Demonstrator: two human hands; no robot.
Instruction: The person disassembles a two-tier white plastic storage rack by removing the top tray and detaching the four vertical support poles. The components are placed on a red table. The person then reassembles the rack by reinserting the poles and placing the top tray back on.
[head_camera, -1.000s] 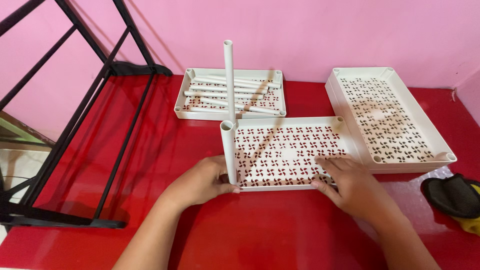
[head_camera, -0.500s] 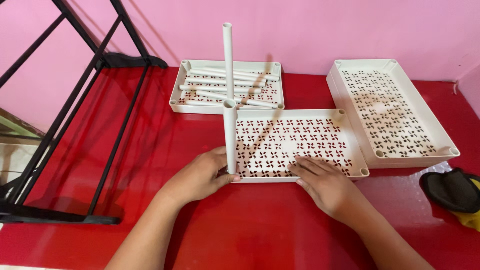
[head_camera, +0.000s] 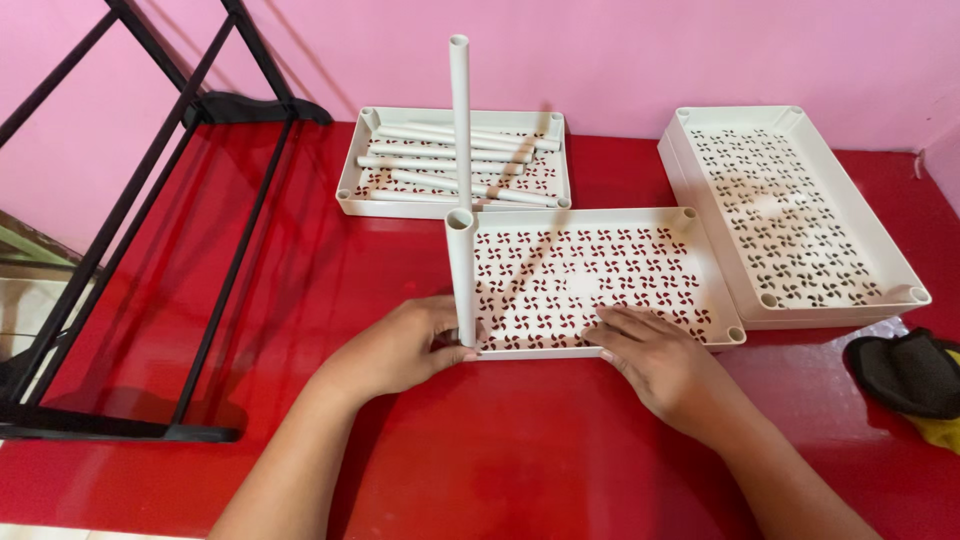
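A white perforated tray (head_camera: 716, 291) with a dark pinwheel pattern lies on the red table in front of me. Two white tubes stand upright in its left corners, the near tube (head_camera: 461, 275) and the far tube (head_camera: 460, 110). My left hand (head_camera: 398, 347) is wrapped around the base of the near tube at the tray's near-left corner. My right hand (head_camera: 652, 357) lies flat on the tray's front edge, fingers stretched onto the patterned floor, holding nothing.
A second tray (head_camera: 351, 192) at the back holds several loose white tubes (head_camera: 455, 165). A stack of like trays (head_camera: 700, 195) stands at the right. A black metal frame (head_camera: 150, 200) leans at the left. A black and yellow cloth (head_camera: 908, 373) lies at the right edge.
My right hand has slid left along the tray's front edge. My left hand stays at the near tube's base. The view has tilted slightly.
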